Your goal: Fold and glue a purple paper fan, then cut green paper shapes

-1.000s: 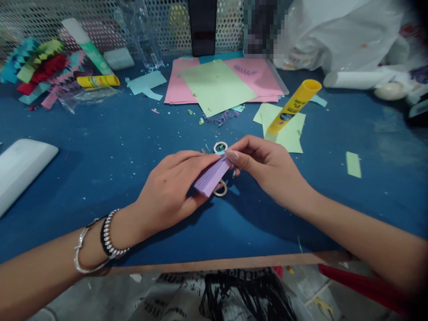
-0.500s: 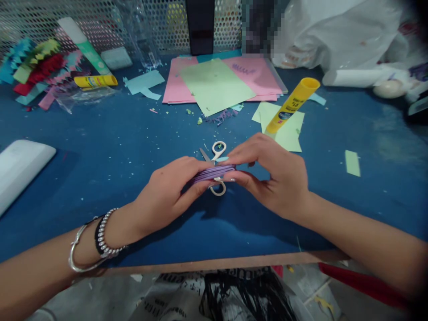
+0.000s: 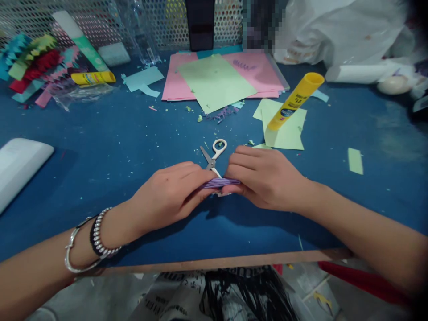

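Grip is two-handed: left hand (image 3: 169,189) and right hand (image 3: 265,180) both pinch the folded purple paper (image 3: 221,182) between thumb and fingers, one at each end, so neither is nearer; long axis runs left-right from hand to hand, stacked edges toward the camera. Scissors (image 3: 211,163) lie spread just beyond, partly hidden by paper and hands, one blade pointing away and left. Under it all a blue bench (image 3: 100,187) strewn with scraps, yellow glue stick (image 3: 294,103) standing on pale green sheets (image 3: 290,136) past the right hand, perforated panel (image 3: 167,35) at the rear
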`<state>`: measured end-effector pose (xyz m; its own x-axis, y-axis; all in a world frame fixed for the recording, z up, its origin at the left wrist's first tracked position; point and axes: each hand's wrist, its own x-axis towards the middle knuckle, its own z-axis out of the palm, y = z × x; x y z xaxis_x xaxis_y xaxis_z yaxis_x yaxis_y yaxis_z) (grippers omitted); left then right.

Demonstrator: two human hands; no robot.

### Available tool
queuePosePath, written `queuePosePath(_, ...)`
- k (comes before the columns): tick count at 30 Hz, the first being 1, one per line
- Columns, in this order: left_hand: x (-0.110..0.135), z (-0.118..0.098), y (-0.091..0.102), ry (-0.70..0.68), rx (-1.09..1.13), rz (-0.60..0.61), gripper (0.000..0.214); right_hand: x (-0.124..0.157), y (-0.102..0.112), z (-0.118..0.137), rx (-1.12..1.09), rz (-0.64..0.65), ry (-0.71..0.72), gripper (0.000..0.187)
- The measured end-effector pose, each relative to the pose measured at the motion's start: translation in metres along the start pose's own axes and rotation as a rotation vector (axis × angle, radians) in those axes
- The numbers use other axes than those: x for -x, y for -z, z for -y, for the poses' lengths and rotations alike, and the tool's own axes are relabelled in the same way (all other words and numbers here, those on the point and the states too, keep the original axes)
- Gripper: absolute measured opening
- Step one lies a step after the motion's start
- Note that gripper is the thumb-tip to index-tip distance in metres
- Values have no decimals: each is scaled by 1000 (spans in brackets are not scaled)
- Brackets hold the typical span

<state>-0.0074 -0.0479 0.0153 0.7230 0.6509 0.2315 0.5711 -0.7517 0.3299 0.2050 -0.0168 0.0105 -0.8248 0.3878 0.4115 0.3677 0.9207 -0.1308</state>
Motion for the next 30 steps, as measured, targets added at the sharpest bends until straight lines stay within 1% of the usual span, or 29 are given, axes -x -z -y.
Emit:
queuePosePath(4, -1, -3, 1, 81, 56, -44, 22, -1, 2, 0, 10, -21, 84, 32)
queuePosePath(6, -1, -1, 2, 62, 34, -73, 23, -1, 4, 0, 21, -26, 90, 33)
queuePosePath(10, -1, 4, 4, -53, -12, -90, 16, 1, 7, 0, 25, -11, 57, 34)
queuePosePath(13, -1, 6, 4, -114, -36, -85, 16, 2, 8, -1, 30, 21, 52, 33)
queuePosePath(17, -1, 6, 1, -165, -92, -125, 15, 2, 8, -2, 6, 90, 51, 33)
queuePosePath(21, -1, 7, -2, -190, -121, -102, 11, 3, 4, -1, -21, 180, 74, 32)
queuePosePath(23, -1, 7, -1, -183, -143, -110, 10, 3, 2, -1, 15, 179, 66, 32)
queuePosePath(25, 0, 6, 0, -168, -179, -147, 11, 4, 1, -1, 44, 165, 38, 32)
queuePosePath(30, 2, -2, 4, -145, -180, -174, 11, 5, 4, 1, -23, 173, 19, 28)
